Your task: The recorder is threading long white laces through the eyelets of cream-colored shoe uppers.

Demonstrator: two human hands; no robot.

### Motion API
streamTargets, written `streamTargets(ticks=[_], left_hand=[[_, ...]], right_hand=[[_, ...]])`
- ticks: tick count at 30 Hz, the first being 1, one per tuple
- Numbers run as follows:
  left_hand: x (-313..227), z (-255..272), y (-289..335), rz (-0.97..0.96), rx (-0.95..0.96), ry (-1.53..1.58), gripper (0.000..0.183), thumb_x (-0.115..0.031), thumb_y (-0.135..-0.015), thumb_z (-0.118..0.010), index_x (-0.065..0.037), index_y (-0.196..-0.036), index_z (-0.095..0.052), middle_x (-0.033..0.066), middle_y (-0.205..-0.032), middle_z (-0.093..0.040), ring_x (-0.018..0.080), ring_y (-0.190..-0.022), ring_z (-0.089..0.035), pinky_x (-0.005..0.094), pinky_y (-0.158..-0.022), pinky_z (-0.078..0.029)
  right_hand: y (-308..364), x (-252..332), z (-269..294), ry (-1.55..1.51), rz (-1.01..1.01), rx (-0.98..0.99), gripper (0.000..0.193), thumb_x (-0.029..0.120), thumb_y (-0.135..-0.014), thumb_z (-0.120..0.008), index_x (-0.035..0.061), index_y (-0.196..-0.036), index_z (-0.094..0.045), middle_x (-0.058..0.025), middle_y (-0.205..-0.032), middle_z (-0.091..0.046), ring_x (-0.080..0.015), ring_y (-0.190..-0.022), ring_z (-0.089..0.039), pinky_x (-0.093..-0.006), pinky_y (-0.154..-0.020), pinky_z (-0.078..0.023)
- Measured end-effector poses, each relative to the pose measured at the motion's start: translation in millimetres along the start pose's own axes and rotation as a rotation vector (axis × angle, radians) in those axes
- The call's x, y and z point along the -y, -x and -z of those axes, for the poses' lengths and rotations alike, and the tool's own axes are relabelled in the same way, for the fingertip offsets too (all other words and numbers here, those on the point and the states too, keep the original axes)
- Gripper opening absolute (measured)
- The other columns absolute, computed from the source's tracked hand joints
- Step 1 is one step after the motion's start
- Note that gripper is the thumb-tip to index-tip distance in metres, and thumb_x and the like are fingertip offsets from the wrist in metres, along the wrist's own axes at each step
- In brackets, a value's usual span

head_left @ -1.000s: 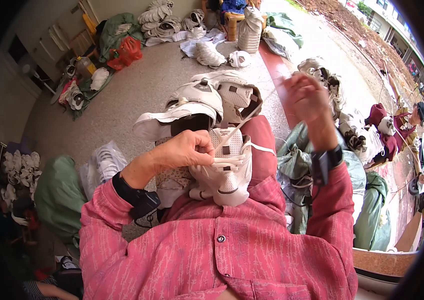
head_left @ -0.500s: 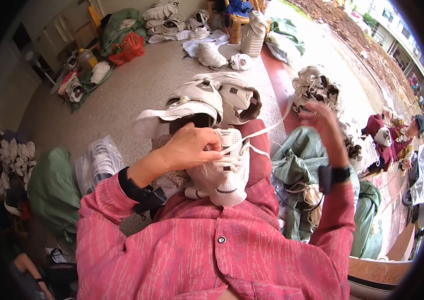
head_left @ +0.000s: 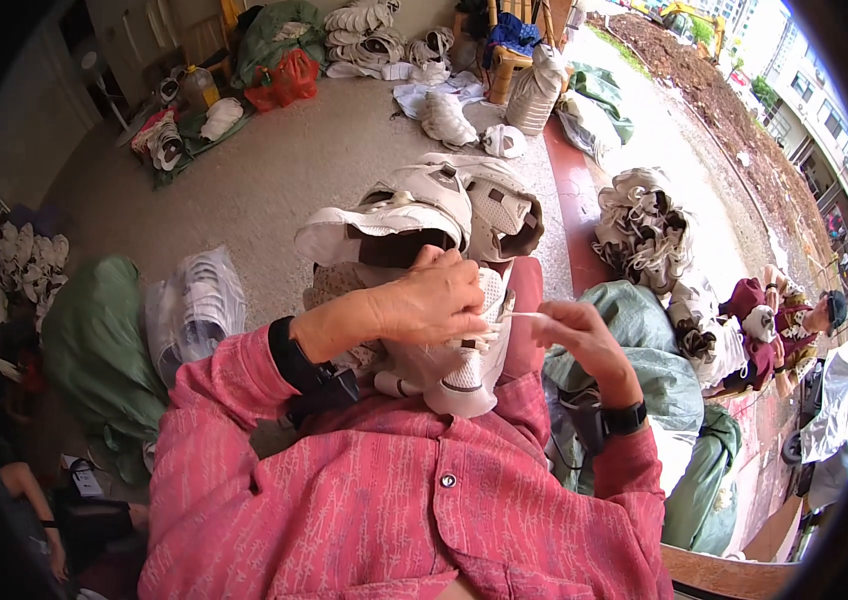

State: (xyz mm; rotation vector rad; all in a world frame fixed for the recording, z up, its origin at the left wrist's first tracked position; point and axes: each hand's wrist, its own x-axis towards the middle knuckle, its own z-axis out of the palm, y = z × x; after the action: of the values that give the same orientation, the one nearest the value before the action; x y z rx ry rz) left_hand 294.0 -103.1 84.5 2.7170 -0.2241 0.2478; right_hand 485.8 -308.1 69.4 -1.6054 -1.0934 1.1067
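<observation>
White shoe [head_left: 462, 388]: on lap [head_left: 521, 380], toe near; long axis approx. near–far. L hand [head_left: 429, 302]: nearer to shoe, over its upper; fingers bent, thumb hidden, can't tell if gripping. R hand [head_left: 589, 340]: R of shoe, apart from L hand, fingertips pinched on white lace [head_left: 524, 315], approx. crosswise to shoe axis.

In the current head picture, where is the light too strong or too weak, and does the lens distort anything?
Head view throughout: the outdoor pavement is nearly white with glare; lower left, another person's arm lies in dim shade; near the black fisheye rim, the building looks tilted.
</observation>
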Motion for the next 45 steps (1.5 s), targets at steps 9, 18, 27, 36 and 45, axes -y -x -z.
streamTargets(ticks=[9, 18, 27, 36, 45], left_hand=[[3, 43, 16, 0.058, -0.265, 1.127, 0.037, -0.037, -0.104, -0.046, -0.007, -0.087, -0.060, 0.0039, -0.084, -0.063, 0.0144, -0.083, -0.059, 0.0304, -0.084, -0.047], [12, 100, 162, -0.020, -1.029, 1.461, 0.026, -0.026, -0.104, -0.044, -0.011, -0.084, -0.046, 0.0014, -0.077, -0.047, 0.0168, -0.076, -0.051, 0.0376, -0.084, -0.047], [4, 127, 236, -0.248, -1.101, 1.583, 0.016, -0.016, -0.105, -0.041, -0.002, -0.100, -0.047, -0.0013, -0.072, -0.031, 0.0097, -0.052, -0.024, 0.0232, -0.047, -0.027], [-31, 50, 75, 0.364, -0.461, 0.666, 0.017, -0.016, -0.094, -0.062, -0.001, -0.096, -0.071, 0.0025, -0.083, -0.067, 0.0069, -0.057, -0.049, 0.0263, -0.053, -0.040], [-19, 2, 20, 0.107, -0.408, 0.148, 0.009, -0.010, -0.085, -0.068, -0.004, -0.090, -0.072, 0.0111, -0.080, -0.060, 0.0283, -0.074, -0.062, 0.0356, -0.066, -0.049]], right_hand=[[59, -30, 49, -1.033, 0.561, -0.213, 0.024, 0.024, -0.103, -0.045, 0.0034, -0.096, -0.055, -0.0027, -0.090, -0.055, -0.0087, -0.057, -0.037, -0.0261, -0.053, -0.033], [144, -112, 134, -1.588, 0.874, -0.463, 0.020, 0.009, -0.102, -0.047, -0.0006, -0.119, -0.050, -0.0084, -0.103, -0.052, -0.0163, -0.079, -0.052, -0.0304, -0.069, -0.042], [126, -192, 149, -1.244, 0.505, -1.008, 0.026, 0.003, -0.095, -0.058, -0.0050, -0.120, -0.056, -0.0100, -0.098, -0.066, -0.0162, -0.083, -0.063, -0.0295, -0.078, -0.057], [21, -15, -17, -0.140, 0.268, -0.533, 0.012, 0.003, -0.092, -0.063, -0.0017, -0.102, -0.069, -0.0071, -0.077, -0.068, -0.0110, -0.061, -0.062, -0.0242, -0.057, -0.051], [-11, 4, -61, 0.636, 0.503, -0.531, 0.008, 0.011, -0.083, -0.069, 0.0084, -0.090, -0.070, -0.0083, -0.081, -0.060, -0.0292, -0.072, -0.062, -0.0368, -0.062, -0.050]])
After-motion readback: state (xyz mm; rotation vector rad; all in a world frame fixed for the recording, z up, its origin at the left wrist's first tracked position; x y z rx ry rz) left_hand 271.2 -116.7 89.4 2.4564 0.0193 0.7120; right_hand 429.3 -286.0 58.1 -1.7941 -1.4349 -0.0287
